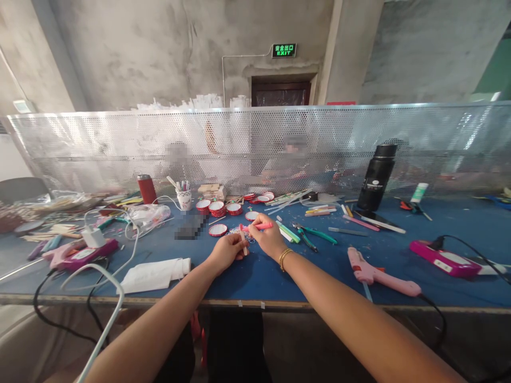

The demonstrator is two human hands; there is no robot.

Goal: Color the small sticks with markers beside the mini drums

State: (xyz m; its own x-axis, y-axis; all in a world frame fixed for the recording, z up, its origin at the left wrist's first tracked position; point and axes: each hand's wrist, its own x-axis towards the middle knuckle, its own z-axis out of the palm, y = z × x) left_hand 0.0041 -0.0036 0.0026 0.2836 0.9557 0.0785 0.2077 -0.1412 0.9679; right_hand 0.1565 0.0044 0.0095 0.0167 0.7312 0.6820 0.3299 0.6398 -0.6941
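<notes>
Between the thumb and fingers of my left hand [227, 252] is a small flat wooden stick [243, 237], held upright over the table. My right hand [268, 237] is closed around a pink marker pen [259, 226], its tip at the upper part of the stick. Just left of the hands lies a round red-rimmed white disc [217, 230]. Another such disc [252, 215] sits behind my right hand, partly hidden by it. Pale thin strands [233, 230] lie behind the fingers.
Stacks of red-rimmed discs [216, 207] stand farther back. To the right are green-handled pliers [319, 234], a pink glue gun [381, 276], a black thermos [377, 178] and a magenta power strip [445, 259]. A white paper roll [155, 274] lies left. A perforated metal screen [247, 154] closes off the back.
</notes>
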